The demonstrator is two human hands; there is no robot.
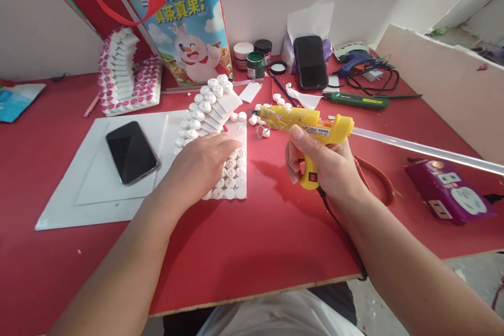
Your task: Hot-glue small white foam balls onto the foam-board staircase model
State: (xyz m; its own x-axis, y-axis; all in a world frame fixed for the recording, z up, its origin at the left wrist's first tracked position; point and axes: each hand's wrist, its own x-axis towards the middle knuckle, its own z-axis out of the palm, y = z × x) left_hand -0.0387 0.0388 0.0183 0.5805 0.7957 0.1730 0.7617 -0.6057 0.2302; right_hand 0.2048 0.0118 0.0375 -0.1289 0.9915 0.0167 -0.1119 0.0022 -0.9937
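Note:
In my right hand (315, 155) is a yellow glue gun (291, 115), its nozzle pointing left and a long clear glue stick (425, 148) running out of its back. My left hand (200, 165) lies over a white craft piece (238, 189) covered with rows of small white rolled rosettes. Its fingers curl down onto the piece, and their tips are mostly hidden, so what they grip cannot be made out. Beyond that hand rises a stepped, curved part (214, 107) edged with rosettes. Several loose rosettes (279, 98) lie near the nozzle.
A phone (132, 152) rests on white boards (59, 205) at left. Behind stand a pink-and-white craft piece (129, 76), a printed bag (189, 26), paint jars (255, 64) and another phone (311, 62). A green-handled tool (356, 100) and purple power strip (449, 189) are right.

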